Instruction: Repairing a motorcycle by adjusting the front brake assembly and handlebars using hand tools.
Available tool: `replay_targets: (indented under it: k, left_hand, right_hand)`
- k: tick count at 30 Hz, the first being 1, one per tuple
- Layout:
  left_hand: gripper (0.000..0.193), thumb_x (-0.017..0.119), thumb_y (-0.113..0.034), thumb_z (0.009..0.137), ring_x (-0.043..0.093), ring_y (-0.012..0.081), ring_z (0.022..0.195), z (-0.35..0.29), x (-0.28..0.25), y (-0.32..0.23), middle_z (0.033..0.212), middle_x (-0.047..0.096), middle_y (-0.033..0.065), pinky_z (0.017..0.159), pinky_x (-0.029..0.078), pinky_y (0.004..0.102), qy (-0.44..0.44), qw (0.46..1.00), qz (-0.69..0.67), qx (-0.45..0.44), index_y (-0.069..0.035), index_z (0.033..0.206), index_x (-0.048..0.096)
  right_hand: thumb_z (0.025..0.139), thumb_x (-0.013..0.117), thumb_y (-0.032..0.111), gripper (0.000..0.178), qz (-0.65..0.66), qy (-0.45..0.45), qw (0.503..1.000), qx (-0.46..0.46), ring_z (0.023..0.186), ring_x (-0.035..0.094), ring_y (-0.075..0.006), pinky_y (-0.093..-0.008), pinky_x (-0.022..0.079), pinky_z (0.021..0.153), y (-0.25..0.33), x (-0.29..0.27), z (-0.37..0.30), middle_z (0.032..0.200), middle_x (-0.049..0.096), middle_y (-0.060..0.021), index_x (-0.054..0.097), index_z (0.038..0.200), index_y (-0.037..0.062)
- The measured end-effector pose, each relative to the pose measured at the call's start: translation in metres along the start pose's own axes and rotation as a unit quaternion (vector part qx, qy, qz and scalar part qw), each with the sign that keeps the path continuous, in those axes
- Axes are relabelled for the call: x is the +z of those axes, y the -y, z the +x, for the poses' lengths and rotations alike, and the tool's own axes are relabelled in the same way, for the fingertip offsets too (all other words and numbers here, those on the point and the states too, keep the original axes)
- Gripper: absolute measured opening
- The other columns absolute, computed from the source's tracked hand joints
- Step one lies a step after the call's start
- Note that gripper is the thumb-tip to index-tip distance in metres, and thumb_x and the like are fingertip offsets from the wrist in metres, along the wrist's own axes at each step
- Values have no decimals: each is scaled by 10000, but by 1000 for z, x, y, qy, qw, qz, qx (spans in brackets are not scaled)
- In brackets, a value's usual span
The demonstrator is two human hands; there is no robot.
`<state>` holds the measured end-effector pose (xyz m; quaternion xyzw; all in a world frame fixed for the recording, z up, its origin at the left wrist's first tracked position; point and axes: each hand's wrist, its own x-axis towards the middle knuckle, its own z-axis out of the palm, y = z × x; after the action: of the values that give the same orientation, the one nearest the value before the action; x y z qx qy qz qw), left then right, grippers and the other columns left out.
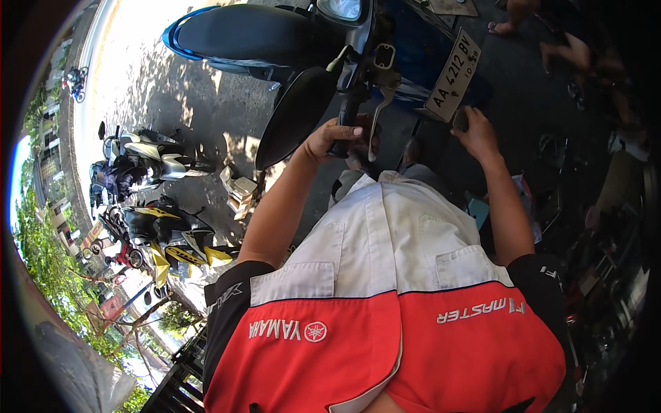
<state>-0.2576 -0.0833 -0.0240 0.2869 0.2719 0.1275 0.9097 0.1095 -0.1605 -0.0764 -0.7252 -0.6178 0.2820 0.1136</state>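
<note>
My left hand [326, 140] is closed round the black handlebar grip [348, 110] of a blue motor scooter [406, 72], thumb across it. The curved brake lever [381, 109] runs beside the grip, close to my fingers. Above it sits a small rectangular brake fluid reservoir [384, 56], its top apparently uncovered. A black oval mirror [295, 113] stands left of the grip. My right hand [479, 135] is at the lower end of the number plate [454, 77], fingers bent about a small dark rounded thing [460, 122] whose kind I cannot make out.
The scooter's long black seat [241, 33] stretches to the upper left. Two more motorbikes, one silver [155, 148] and one yellow and black [172, 227], are parked at left. Cardboard [239, 191] lies nearby. Another person's bare feet and legs [568, 51] show at upper right.
</note>
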Motion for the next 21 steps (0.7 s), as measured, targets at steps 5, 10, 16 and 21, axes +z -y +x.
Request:
replay_targets:
  k: [5,10,16,21]
  left_hand:
    - [413,787,-308,859,617,190,818,-3,-20,2,908,639,86,737,496,332,-40,995,91,-7,-10,1093,623]
    - [412,787,-299,887,662,184,858,7,-38,11,957,700,94,770,542,312,63,988,104,98,-7,1143,648]
    - [748,646,-518,970,594,229,1237,-31,-96,18,1353,611,167,1061,465,374,69,988,137,-25,18,1464,482]
    - [725,625,-511,990,567,264,1286,-156,-246,41,1399,595,164,1114,404,387,-97,974,190,-70,8,1473,474]
  right_hand:
    - [723,845,139,587,-6,5,1000,10,1096,634,-427,-484,533,925,15,40,-60,1178,635,-220,592,1240,21]
    - [724,845,142,606,-19,33,999,40,1114,622,-443,-483,525,942,67,98,-89,1203,628,-222,582,1257,24]
    - [742,855,194,593,-18,39,993,113,1138,621,-410,-448,508,974,161,203,-72,1207,645,-214,604,1249,17]
    - [730,871,171,615,52,41,990,127,1154,616,-403,-452,509,983,220,287,-26,1210,648,-199,603,1265,30]
